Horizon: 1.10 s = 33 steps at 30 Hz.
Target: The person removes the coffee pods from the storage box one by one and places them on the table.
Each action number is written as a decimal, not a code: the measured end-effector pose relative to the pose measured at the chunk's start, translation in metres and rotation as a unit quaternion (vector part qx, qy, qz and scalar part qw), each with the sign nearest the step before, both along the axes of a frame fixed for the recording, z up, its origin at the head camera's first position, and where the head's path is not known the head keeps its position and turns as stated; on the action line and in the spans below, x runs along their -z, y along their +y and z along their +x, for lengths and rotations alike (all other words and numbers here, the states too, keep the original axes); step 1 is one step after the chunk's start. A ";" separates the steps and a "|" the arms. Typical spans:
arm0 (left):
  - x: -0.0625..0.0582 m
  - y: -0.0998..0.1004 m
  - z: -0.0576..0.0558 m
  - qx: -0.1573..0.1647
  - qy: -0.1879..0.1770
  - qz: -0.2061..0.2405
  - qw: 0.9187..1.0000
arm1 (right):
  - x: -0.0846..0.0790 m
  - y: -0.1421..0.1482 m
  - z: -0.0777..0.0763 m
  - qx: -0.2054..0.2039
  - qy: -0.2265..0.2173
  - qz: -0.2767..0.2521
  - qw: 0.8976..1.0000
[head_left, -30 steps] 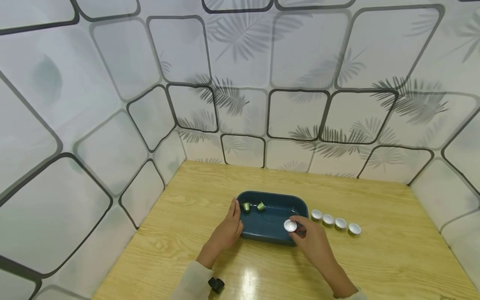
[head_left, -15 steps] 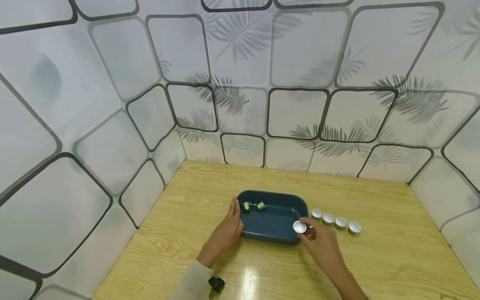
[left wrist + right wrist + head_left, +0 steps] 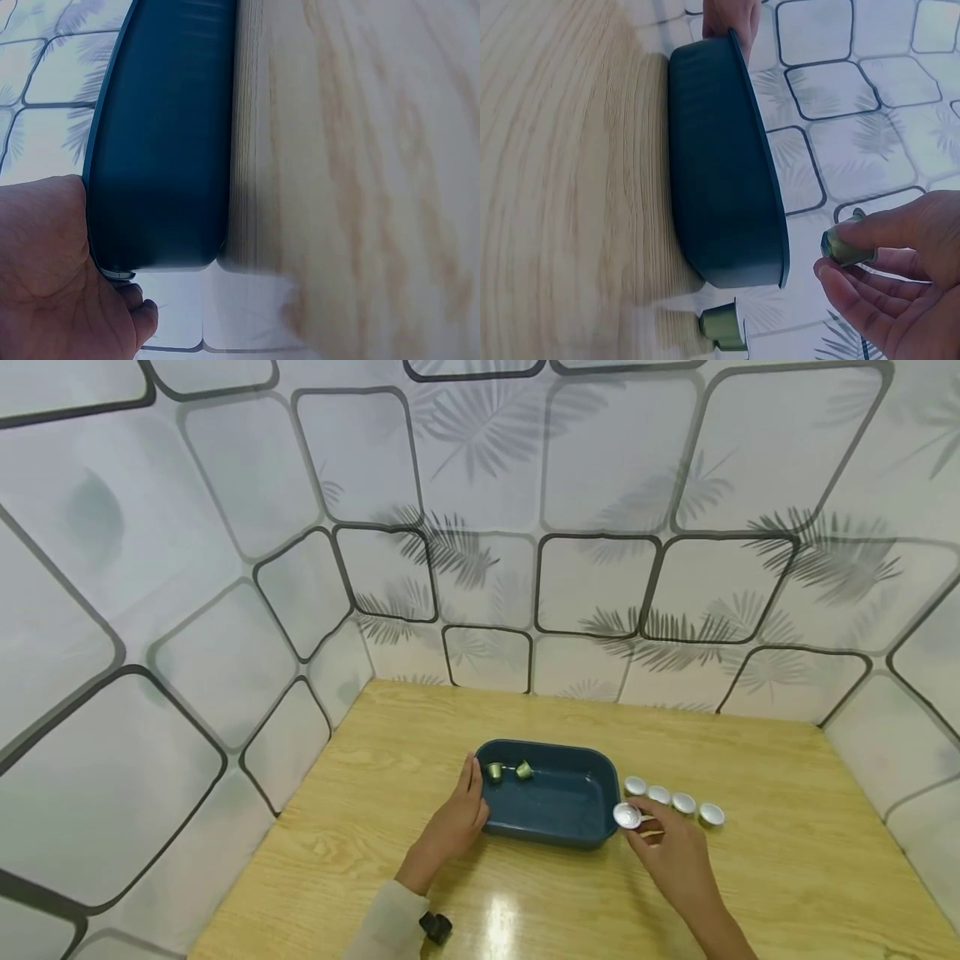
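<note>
Between the right hand's point(image 3: 675, 852) thumb and fingers a green coffee capsule point(image 3: 627, 816) is pinched, its silvery lid facing up, just off the right end of a dark teal basin point(image 3: 555, 802). In the right wrist view its green body point(image 3: 846, 244) shows between the fingertips. The left hand point(image 3: 452, 822) rests against the basin's left end with straight fingers. Inside, near the far left corner, lie two green capsules, one on the left point(image 3: 494, 772) and another point(image 3: 523, 770) beside it.
Several capsules point(image 3: 635, 786) stand lid up in a slanting row right of the basin; the right hand partly covers the row. A small black object point(image 3: 436, 927) is by the left sleeve point(image 3: 386, 922). Patterned wall covering point(image 3: 577, 668) surrounds the wooden table point(image 3: 360, 860).
The right hand has moved right with the capsule, from over the basin to beyond its right rim. The left hand and the two capsules inside stay put.
</note>
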State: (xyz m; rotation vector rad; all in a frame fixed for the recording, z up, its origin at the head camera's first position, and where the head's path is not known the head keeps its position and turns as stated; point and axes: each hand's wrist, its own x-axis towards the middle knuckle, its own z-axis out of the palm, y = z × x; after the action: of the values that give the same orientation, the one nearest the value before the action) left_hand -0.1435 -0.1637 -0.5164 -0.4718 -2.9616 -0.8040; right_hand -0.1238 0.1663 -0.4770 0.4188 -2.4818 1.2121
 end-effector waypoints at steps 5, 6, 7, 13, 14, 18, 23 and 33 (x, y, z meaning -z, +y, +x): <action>0.000 0.001 -0.002 0.005 0.014 -0.002 1.000 | -0.004 0.012 -0.001 0.013 -0.013 0.018 1.000; 0.000 0.001 -0.002 0.005 0.013 -0.003 1.000 | -0.004 0.014 -0.002 0.015 -0.012 0.018 1.000; 0.000 0.001 -0.002 0.005 0.014 -0.004 1.000 | -0.004 0.016 -0.002 0.015 -0.009 0.018 1.000; -0.002 0.001 -0.001 0.004 0.010 -0.008 1.000 | 0.002 0.025 -0.005 0.027 0.010 0.006 1.000; -0.002 0.001 -0.001 0.004 0.008 -0.009 1.000 | 0.003 0.026 -0.005 0.028 0.009 0.005 1.000; -0.002 0.001 0.000 0.003 0.009 -0.007 1.000 | 0.007 0.029 -0.006 0.024 0.000 0.007 1.000; 0.002 0.000 -0.003 0.001 0.011 -0.008 1.000 | 0.010 0.034 -0.010 0.019 -0.023 0.021 0.999; 0.002 0.000 -0.003 -0.004 0.009 -0.004 1.000 | 0.019 0.040 -0.017 0.013 -0.062 0.039 0.997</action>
State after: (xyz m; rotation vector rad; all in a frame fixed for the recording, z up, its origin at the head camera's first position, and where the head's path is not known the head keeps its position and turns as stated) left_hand -0.1461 -0.1638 -0.5180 -0.4650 -2.9486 -0.7829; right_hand -0.1409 0.2068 -0.4965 0.3402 -2.6381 1.1675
